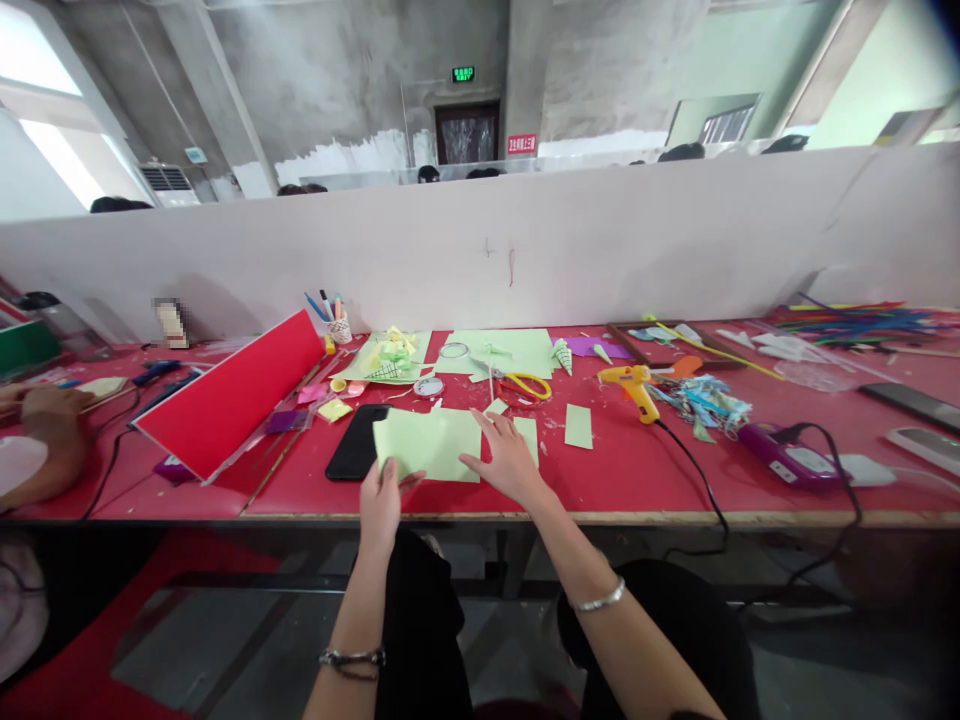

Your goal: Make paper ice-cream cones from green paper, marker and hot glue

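Note:
A pale green paper sheet lies near the front edge of the red table. My left hand pinches its lower left corner, thumb on top. My right hand rests flat on the sheet's right edge with fingers spread. A black phone lies partly under the sheet's left side. Small green paper strips lie just to the right. Yellow-handled scissors sit behind the sheet.
A yellow glue gun with a black cord lies at right, near a purple device. A tilted red board stands at left. More green paper, a pen cup and coloured sticks line the back. Another person's hand rests far left.

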A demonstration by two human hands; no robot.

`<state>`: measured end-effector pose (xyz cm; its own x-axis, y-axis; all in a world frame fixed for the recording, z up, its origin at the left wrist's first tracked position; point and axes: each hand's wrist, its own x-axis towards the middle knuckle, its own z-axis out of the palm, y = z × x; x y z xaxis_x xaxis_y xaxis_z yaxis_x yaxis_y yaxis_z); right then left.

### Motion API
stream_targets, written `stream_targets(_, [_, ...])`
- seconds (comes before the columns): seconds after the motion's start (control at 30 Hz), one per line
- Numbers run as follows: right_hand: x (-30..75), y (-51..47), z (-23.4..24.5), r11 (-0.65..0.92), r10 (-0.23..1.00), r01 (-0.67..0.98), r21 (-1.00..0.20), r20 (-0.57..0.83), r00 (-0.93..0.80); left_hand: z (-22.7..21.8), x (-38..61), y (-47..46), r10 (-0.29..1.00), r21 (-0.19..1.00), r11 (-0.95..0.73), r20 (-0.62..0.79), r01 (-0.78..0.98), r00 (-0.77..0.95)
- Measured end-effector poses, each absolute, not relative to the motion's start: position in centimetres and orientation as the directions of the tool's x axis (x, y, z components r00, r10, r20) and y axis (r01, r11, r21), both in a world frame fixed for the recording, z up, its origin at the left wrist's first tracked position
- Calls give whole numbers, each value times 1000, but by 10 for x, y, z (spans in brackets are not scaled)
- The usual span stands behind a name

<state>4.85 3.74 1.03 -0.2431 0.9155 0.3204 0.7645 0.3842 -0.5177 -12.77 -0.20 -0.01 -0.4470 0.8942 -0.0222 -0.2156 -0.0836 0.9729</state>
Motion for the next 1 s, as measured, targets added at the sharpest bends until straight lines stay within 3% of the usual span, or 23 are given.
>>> stream_targets(0.1, [41, 50, 0, 238, 971, 868, -435, 82, -225, -4, -144, -6, 844, 973, -84, -46, -216, -535])
stream_targets(0.17, [34, 53, -5, 239, 968, 881, -408, 24, -252, -5, -151, -8, 828, 974, -86, -45, -207, -559])
stream_targets(0.3, [27, 44, -7, 344, 938, 860, -378, 105, -330, -6, -156, -9, 829, 985, -74, -25, -154, -558])
stream_targets(0.43, [32, 22, -7, 536, 839, 753, -381, 146, -524, -9, -154, -10, 837, 998, -46, 15, -43, -547])
stream_targets(0.63, [37, -1, -11, 613, 784, 674, -413, 210, -584, -9, -141, -3, 848, 965, -31, 164, 262, -505])
stream_targets(0.73, [42, 5, -9, 538, 842, 727, -428, 230, -488, -11, -131, 1, 898, 857, -49, 263, 513, -354])
stream_targets(0.87, [71, 30, -8, 245, 954, 871, -425, 267, -137, -14, -119, 3, 933, 700, -54, 289, 712, -214])
stream_targets(1.0, [108, 44, -17, 213, 965, 888, -407, 232, -126, -16, -114, 2, 939, 584, -27, 294, 811, -180])
